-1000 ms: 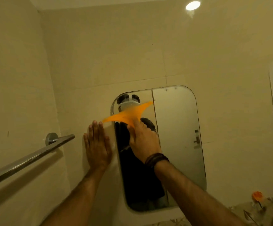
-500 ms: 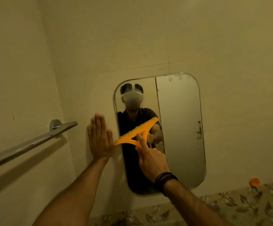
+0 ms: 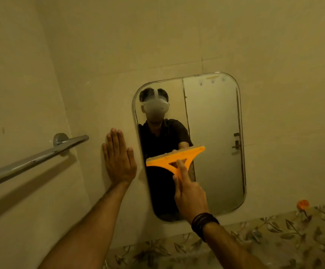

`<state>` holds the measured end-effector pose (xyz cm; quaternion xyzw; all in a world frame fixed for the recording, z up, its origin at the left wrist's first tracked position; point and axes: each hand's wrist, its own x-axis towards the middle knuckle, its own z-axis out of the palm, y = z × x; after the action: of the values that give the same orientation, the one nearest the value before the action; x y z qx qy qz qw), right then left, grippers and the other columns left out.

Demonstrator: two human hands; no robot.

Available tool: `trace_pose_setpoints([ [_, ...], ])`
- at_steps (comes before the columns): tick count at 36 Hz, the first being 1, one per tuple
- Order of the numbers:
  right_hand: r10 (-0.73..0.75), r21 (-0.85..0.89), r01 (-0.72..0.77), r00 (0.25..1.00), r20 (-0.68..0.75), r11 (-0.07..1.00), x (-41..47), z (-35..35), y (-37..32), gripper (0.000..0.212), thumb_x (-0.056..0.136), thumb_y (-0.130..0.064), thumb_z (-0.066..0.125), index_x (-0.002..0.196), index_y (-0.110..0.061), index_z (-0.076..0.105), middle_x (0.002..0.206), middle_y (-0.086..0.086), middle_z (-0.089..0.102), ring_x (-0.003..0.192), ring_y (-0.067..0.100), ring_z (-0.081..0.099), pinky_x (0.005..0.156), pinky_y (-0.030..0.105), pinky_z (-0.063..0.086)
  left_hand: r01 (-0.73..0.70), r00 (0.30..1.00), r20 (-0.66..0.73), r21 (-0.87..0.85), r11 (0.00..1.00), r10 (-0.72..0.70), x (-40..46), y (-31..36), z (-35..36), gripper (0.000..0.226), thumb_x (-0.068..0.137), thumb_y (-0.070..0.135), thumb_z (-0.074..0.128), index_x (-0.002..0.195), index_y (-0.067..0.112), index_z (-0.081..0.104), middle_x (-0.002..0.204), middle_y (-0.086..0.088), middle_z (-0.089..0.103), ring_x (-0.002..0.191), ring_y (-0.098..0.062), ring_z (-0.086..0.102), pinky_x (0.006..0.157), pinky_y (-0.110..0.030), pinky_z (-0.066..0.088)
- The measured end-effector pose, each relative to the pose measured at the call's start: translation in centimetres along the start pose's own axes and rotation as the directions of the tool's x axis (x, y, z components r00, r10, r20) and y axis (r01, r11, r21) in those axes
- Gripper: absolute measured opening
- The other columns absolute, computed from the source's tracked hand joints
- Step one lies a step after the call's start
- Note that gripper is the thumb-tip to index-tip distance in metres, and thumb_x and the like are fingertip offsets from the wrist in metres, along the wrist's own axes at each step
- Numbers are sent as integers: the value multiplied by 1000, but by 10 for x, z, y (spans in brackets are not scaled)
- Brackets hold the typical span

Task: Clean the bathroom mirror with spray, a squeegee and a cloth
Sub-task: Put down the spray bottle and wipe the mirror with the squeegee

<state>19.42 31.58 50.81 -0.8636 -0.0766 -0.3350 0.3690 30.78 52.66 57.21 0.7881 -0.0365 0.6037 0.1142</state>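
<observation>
A rounded rectangular mirror hangs on the beige tiled wall. My right hand grips the handle of an orange squeegee, whose blade lies tilted across the left half of the glass at about mid height. My left hand is pressed flat, fingers together and pointing up, on the wall just left of the mirror's edge. No spray bottle or cloth shows.
A chrome towel bar juts from the left wall toward my left hand. A band of leaf-patterned tiles runs below the mirror. A small orange object sits at the lower right. The mirror reflects a person and a door.
The squeegee has slid down the left side of the mirror from near the top to mid height. My left hand has stayed flat on the wall.
</observation>
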Motion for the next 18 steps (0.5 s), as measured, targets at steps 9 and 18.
trace_pose_setpoints([
  [9, 35, -41, -31, 995, 92, 999, -58, 27, 15, 55, 105, -47, 24, 156, -41, 3, 70, -4, 58, 51, 12, 44, 46, 29, 32, -9, 1000, 15, 2, 1000, 9, -2, 0, -3, 64, 108, 35, 22, 165, 9, 15, 174, -12, 14, 161, -27, 12, 131, -42, 0],
  [18, -138, 68, 144, 986, -94, 987, 25, -16, -35, 53, 106, -39, 32, 155, -34, 13, 62, -9, 48, 47, 7, 48, 49, 30, 52, 0, 1000, 25, -1, 1000, 0, -5, -1, -2, 66, 109, 45, 9, 166, 11, 12, 174, -11, 14, 162, -26, 10, 131, -39, -4],
])
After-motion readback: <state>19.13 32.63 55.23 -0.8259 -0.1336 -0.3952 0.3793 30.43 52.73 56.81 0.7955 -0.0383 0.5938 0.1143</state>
